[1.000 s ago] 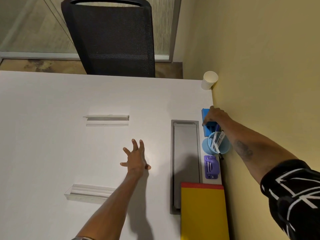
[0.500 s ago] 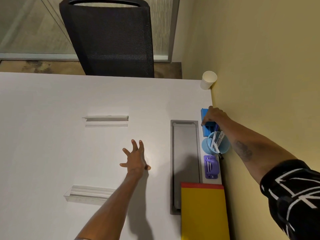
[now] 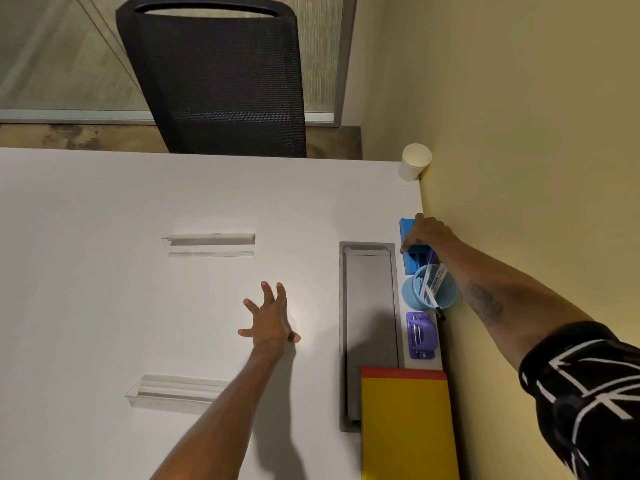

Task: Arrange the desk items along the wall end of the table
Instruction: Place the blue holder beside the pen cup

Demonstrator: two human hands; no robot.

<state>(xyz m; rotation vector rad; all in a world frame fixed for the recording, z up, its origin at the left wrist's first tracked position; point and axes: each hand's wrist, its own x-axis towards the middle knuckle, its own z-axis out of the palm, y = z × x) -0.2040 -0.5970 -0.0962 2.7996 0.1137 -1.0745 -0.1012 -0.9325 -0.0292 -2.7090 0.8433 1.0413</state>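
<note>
Along the yellow wall stands a row of items on the white table (image 3: 104,271): a blue stapler-like block (image 3: 414,261), a light blue cup (image 3: 417,299) with markers in it, a purple hole punch (image 3: 420,336) and a yellow folder with a red edge (image 3: 405,424). My right hand (image 3: 424,232) grips the far part of the blue block, fingers curled over it. My left hand (image 3: 270,325) rests flat on the table with its fingers spread, holding nothing. A white paper cup (image 3: 414,162) stands at the far corner by the wall.
A grey cable hatch (image 3: 369,327) is set into the table beside the row. Two clear plastic trays lie on the table, one far (image 3: 211,244) and one near (image 3: 173,393). A black mesh chair (image 3: 214,81) stands behind the far edge.
</note>
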